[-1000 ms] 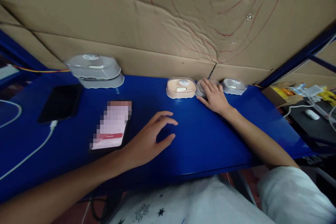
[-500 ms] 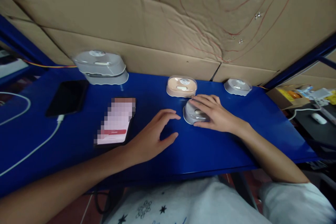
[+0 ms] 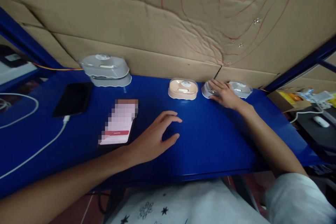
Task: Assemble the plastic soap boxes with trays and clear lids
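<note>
My right hand [image 3: 224, 93] grips a grey oval case with a clear lid [image 3: 208, 90] at the back of the blue table [image 3: 204, 147]. Its fingers cover much of the lid. Left of it sits a peach case [image 3: 183, 89] of the same shape, with a small gap between them. Another grey case [image 3: 240, 89] stands just to the right, partly behind my hand. My left hand [image 3: 157, 134] is over the table's middle with thumb and fingers apart, holding nothing. Beside that forearm lies a phone with a lit screen [image 3: 120, 120].
Two stacked grey cases [image 3: 107, 70] stand at the back left. A black phone [image 3: 73, 98] has a white cable [image 3: 49, 147] plugged in. Cardboard [image 3: 131, 17] lines the back. A cardboard box [image 3: 287, 99] and a white mouse [image 3: 321, 121] sit at far right.
My right hand has moved the grey case back and to the right, from in front of the peach case to between it and the other grey case. My left hand stays nearly still.
</note>
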`<state>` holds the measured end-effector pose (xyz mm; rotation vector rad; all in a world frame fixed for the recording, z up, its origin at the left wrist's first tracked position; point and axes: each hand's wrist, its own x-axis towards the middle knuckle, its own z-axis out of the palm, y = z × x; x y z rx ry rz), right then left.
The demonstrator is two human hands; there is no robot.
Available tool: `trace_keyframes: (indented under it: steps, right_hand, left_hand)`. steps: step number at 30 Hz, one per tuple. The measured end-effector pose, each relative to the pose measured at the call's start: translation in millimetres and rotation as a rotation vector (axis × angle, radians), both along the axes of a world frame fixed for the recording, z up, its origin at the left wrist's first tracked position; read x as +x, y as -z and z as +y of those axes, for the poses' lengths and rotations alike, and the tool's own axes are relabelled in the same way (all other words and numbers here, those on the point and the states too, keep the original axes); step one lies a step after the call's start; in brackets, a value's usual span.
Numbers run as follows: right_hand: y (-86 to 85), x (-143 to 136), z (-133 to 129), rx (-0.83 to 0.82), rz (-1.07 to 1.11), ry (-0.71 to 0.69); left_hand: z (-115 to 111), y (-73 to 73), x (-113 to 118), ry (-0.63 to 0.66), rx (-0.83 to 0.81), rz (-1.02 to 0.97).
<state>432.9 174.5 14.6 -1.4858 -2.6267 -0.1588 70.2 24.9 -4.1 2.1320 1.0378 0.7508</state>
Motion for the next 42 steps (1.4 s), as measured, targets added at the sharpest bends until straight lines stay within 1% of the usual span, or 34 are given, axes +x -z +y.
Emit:
trace_keyframes:
  steps: [2,4,7,9,10,12,15,17,19,21,24,26,28,32,34,35,36,37,40,41,42]
  right_hand:
    - [-0.8,-14.8,6.5,0.023,0.022,-0.008]
    - [-2.8,-41.5,2.4,0.023,0.06,-0.085]
    - [-4.6,-81.5,-15.5,-0.018,0.066,-0.207]
    - [-4.4,-92.2,-32.5,-0.029,0.061,-0.252]
    - [-4.0,-90.7,-42.8,-0.027,0.072,-0.272]
    - [-3.1,-75.9,-66.9,-0.019,0.121,-0.287]
    - [-1.4,-42.7,-105.7,-0.01,0.218,-0.242]
    - [0.8,-30.0,-127.0,-0.002,0.275,-0.215]
    - [4.1,-31.9,-141.6,-0.001,0.309,-0.242]
    - [6.6,-45.2,-149.4,-0.023,0.329,-0.316]
    - [6.6,-66.9,-149.6,-0.086,0.374,-0.424]
    - [5.7,-71.6,-142.7,-0.129,0.422,-0.414]
    - [6.7,-67.1,-130.8,-0.144,0.458,-0.342]
    - [16.9,-49.9,-101.2,-0.057,0.513,-0.156]
    - [22.0,-47.2,-93.3,-0.033,0.517,-0.096]
    - [23.3,-48.2,-93.1,-0.028,0.506,-0.091]
    - [23.6,-50.6,-95.4,-0.026,0.488,-0.115]
    - [22.9,-54.3,-99.8,-0.029,0.46,-0.17]
    - [16.5,-69.7,-118.3,-0.071,0.378,-0.407]
    - [13.9,-75.1,-123.4,-0.098,0.372,-0.464]
    - [11.4,-80.2,-126.7,-0.126,0.39,-0.492]
  left_hand:
    - [0.6,-0.2,0.2,-0.001,0.0,0.003]
    - [1.1,-0.5,0.3,-0.002,-0.002,0.01]
    - [1.0,-1.2,0.1,-0.01,0.004,0.021]
    - [0.6,-1.7,-0.1,-0.022,0.019,0.024]
    - [0.4,-1.8,-0.2,-0.025,0.029,0.025]
    - [0.0,-1.7,-0.3,-0.022,0.045,0.02]
    - [0.0,1.3,-0.2,-0.013,0.048,0.017]
    - [0.4,5.3,0.0,-0.017,0.042,0.014]
    - [1.1,9.9,0.3,-0.019,0.045,0.017]
    - [1.5,13.6,0.6,-0.002,0.045,0.049]
    - [0.8,15.6,1.3,0.018,0.025,0.107]
    - [-0.2,14.7,1.8,0.001,0.012,0.113]
    - [-1.2,12.8,2.3,-0.025,0.003,0.109]
    - [-2.9,7.6,2.3,-0.044,-0.025,0.122]
    - [-3.6,5.1,2.0,-0.048,-0.024,0.117]
    - [-3.8,4.1,1.9,-0.05,-0.021,0.106]
    - [-3.8,3.3,1.8,-0.055,-0.019,0.086]
    - [-3.5,2.8,1.8,-0.06,-0.022,0.051]
    - [-1.2,3.5,2.4,-0.087,-0.053,-0.121]
    - [0.0,4.4,2.8,-0.097,-0.072,-0.183]
    - [1.4,5.7,3.1,-0.103,-0.1,-0.241]
